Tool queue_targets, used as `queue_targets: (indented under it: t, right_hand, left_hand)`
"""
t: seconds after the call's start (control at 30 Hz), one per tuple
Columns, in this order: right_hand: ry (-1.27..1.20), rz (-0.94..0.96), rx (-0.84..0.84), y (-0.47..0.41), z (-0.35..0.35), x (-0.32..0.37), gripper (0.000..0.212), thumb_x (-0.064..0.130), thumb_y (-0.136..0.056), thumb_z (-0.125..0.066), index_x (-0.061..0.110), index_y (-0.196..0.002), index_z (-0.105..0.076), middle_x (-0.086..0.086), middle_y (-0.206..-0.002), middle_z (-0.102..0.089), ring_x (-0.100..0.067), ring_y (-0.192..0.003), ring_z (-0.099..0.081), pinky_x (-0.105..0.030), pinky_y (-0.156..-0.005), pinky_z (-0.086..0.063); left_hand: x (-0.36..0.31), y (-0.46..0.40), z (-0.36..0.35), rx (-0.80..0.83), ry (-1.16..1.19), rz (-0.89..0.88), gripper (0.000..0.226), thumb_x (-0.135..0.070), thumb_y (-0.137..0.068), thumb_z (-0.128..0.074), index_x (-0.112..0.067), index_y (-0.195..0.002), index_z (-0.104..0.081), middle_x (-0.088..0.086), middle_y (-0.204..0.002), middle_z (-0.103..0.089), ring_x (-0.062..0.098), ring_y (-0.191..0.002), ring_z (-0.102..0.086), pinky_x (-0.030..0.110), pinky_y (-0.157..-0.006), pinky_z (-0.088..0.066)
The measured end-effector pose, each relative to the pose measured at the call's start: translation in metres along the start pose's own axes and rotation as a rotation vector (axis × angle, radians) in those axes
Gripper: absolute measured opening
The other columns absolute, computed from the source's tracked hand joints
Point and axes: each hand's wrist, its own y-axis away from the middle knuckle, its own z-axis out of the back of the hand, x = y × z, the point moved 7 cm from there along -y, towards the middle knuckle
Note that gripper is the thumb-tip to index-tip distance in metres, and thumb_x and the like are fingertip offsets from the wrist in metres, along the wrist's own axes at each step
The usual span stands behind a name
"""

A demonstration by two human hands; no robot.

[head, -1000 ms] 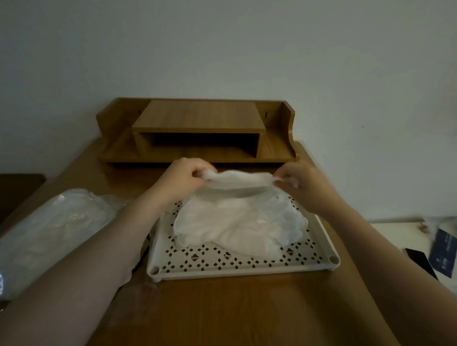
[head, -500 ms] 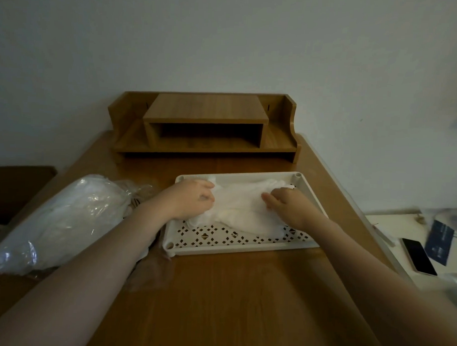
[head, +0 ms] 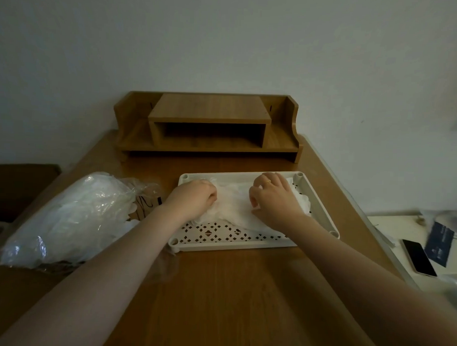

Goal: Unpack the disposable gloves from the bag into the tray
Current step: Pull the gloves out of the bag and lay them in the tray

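A pile of thin white disposable gloves (head: 234,202) lies in the white perforated tray (head: 235,247) in the middle of the wooden table. My left hand (head: 193,197) is curled on the left edge of the pile, inside the tray. On the right part of the pile rests my right hand (head: 273,197), fingers bent and gripping down into the gloves, a ring on one finger. The clear plastic bag (head: 73,216), with more gloves in it, lies on the table left of the tray.
A wooden desk shelf (head: 208,125) stands against the wall behind the tray. To the right, on a lower white surface, lie a phone (head: 418,257) and a dark blue card (head: 440,243). A loose clear glove lies at the tray's front left corner.
Both hands have lowered the bunch of gloves from above the tray down into it and now rest on it. The pile lies flatter.
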Motion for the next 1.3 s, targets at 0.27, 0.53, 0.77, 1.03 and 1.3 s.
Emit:
queue_targets:
  t: [0.27, 0.53, 0.77, 1.03, 1.3]
  right_hand:
    - [-0.255, 0.305, 0.112, 0.032, -0.001, 0.010, 0.015, 0.011, -0.083, -0.058, 0.023, -0.090, -0.052, 0.005, -0.125, -0.053, -0.015, -0.124, -0.038, -0.029, -0.108, -0.028]
    - [-0.851, -0.064, -0.069, 0.026, 0.023, -0.017, 0.010, 0.011, -0.094, -0.053, 0.019, -0.088, -0.052, 0.002, -0.083, -0.064, -0.012, -0.074, -0.062, -0.031, -0.068, -0.052]
    - [-0.224, 0.032, 0.123, -0.016, -0.016, 0.007, 0.078, 0.056, -0.084, -0.058, 0.016, -0.145, -0.030, -0.002, -0.152, -0.032, -0.020, -0.142, -0.022, -0.038, -0.117, -0.007]
    - [-0.180, -0.212, 0.420, 0.004, -0.061, -0.057, 0.116, 0.087, -0.065, -0.044, 0.028, -0.151, 0.005, 0.002, -0.160, 0.011, -0.026, -0.146, 0.011, -0.055, -0.112, 0.011]
    - [-0.284, -0.288, 0.470, 0.019, -0.055, -0.064, 0.123, 0.079, -0.066, -0.058, 0.022, -0.151, 0.011, -0.005, -0.158, 0.020, -0.028, -0.144, 0.019, -0.050, -0.115, 0.006]
  left_hand:
    - [-0.001, 0.002, 0.002, -0.027, -0.033, -0.001, 0.015, -0.027, -0.094, -0.051, -0.015, -0.093, -0.061, -0.003, -0.101, -0.055, 0.014, -0.088, -0.055, 0.025, -0.074, -0.044]
    - [-0.006, 0.006, 0.016, -0.131, -0.041, 0.003, 0.022, -0.030, -0.095, -0.050, -0.018, -0.103, -0.066, -0.006, -0.125, -0.056, 0.017, -0.124, -0.037, 0.035, -0.103, -0.027]
    - [-0.053, -0.020, -0.011, 0.012, 0.022, -0.051, 0.047, -0.020, -0.099, -0.040, -0.010, -0.144, -0.033, 0.006, -0.153, -0.028, 0.020, -0.141, -0.023, 0.036, -0.118, -0.017]
    - [-0.013, -0.015, -0.055, 0.232, -0.042, 0.177, 0.084, -0.072, -0.087, -0.008, -0.019, -0.150, 0.010, 0.009, -0.157, 0.017, 0.023, -0.145, 0.013, 0.039, -0.116, 0.006]
    - [0.002, -0.001, -0.040, 0.248, 0.066, 0.374, 0.112, -0.083, -0.072, -0.040, -0.021, -0.150, 0.013, 0.011, -0.156, 0.021, 0.032, -0.143, 0.017, 0.048, -0.115, -0.001]
